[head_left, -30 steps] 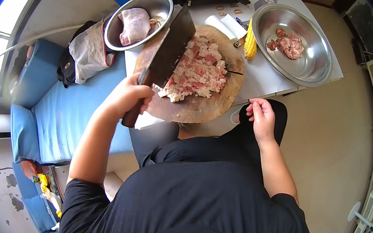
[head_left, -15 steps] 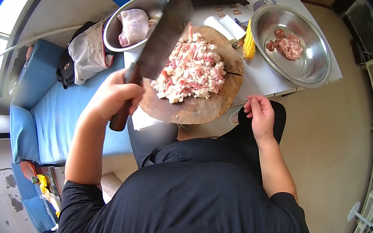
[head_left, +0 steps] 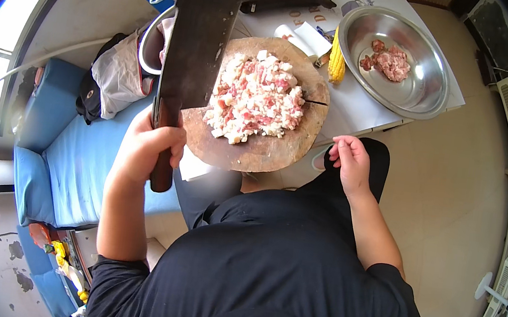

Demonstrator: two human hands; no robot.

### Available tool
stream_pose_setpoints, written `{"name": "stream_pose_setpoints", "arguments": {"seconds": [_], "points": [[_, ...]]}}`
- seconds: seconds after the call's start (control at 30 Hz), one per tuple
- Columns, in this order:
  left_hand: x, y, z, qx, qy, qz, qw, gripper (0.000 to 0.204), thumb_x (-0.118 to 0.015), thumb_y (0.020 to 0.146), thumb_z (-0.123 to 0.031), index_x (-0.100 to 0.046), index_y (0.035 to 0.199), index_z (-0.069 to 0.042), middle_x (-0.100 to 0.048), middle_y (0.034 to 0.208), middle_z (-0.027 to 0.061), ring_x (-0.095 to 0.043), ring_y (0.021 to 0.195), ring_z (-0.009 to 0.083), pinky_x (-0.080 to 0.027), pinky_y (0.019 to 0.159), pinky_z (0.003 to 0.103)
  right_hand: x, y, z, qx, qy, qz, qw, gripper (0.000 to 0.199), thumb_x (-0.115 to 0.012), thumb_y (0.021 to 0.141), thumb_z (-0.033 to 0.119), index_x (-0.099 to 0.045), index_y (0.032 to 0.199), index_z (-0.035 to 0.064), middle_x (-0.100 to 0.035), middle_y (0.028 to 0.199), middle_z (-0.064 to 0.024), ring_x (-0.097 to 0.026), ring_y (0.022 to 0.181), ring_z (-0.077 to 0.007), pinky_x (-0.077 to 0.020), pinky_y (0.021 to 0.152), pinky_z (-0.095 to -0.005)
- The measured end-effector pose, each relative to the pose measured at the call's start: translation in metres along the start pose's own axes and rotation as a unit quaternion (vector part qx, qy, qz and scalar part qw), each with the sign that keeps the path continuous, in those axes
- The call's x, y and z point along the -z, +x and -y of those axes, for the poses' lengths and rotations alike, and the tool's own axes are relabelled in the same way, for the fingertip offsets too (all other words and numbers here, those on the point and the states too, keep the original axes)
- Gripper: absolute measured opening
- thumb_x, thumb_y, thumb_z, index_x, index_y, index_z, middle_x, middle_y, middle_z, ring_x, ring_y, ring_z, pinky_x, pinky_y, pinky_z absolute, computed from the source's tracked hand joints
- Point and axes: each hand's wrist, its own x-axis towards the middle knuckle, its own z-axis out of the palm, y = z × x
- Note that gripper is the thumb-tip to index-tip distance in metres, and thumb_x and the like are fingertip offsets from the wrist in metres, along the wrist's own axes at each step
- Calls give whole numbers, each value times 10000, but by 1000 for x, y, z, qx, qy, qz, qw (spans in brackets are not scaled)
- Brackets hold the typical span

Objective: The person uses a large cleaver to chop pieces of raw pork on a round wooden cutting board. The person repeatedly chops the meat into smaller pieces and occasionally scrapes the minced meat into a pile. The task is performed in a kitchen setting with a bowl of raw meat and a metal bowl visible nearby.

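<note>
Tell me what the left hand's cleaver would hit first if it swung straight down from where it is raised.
Most likely the chopped meat piled on the round wooden board. The left hand holds the cleaver raised over the board's left edge, though depth is unclear.

Left hand [head_left: 147, 148] raised, fist clenched — right hand [head_left: 350, 161] low, loosely curled

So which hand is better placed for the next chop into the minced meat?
Left. The left hand grips the cleaver raised beside the minced meat; the right hand sits empty off the chopping board.
</note>
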Motion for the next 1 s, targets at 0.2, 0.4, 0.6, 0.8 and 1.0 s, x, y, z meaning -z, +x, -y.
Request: {"name": "stream_pose_setpoints", "arguments": {"seconds": [0.2, 0.4, 0.6, 0.8, 1.0], "points": [[14, 28, 51, 146, 9, 46, 988, 108, -553, 711, -76, -468, 755, -27, -491, 568, 58, -470, 421, 152, -395, 425, 271, -15, 19, 29, 36, -50, 27, 998, 152, -488, 951, 152, -572, 977, 27, -558, 760, -6, -501, 665, -67, -431, 612, -204], [2, 1, 20, 21, -33, 9, 999, 127, -539, 678, -44, -462, 770, -2, -471, 533, 78, -435, 392, 153, -387, 408, 268, -44, 102, 94, 198, -225, 38, 953, 173, -533, 908, 168, -607, 975, 26, -624, 818, -74, -587, 731, -147, -465, 657, -270], [16, -23, 36, -7, -62, -10, 998, 179, -557, 664, 7, -455, 811, -7, -509, 568, 71, -497, 437, 154, -424, 440, 265, -93, 242, 94, 286, -582, 120, 752, 200, -607, 812, 210, -655, 998, 152, -637, 949, -83, -606, 881, -279, -486, 731, -367], [29, -36, 51, 17, -59, -34, 998, 239, -578, 654, 17, -456, 858, 0, -545, 630, 65, -526, 474, 130, -436, 464, 245, -120, 304, 83, 215, -735, 298, 570, 177, -650, 740, 196, -658, 912, 157, -607, 919, -73, -599, 903, -265, -486, 729, -383], [36, -33, 58, 40, -85, -49, 994, 281, -596, 659, 13, -457, 903, 6, -542, 648, 51, -531, 486, 122, -440, 471, 238, -127, 317, 75, 241, -782, 285, 500, 139, -654, 714, 185, -637, 832, 114, -641, 884, -77, -613, 852, -287, -498, 712, -397]]}}
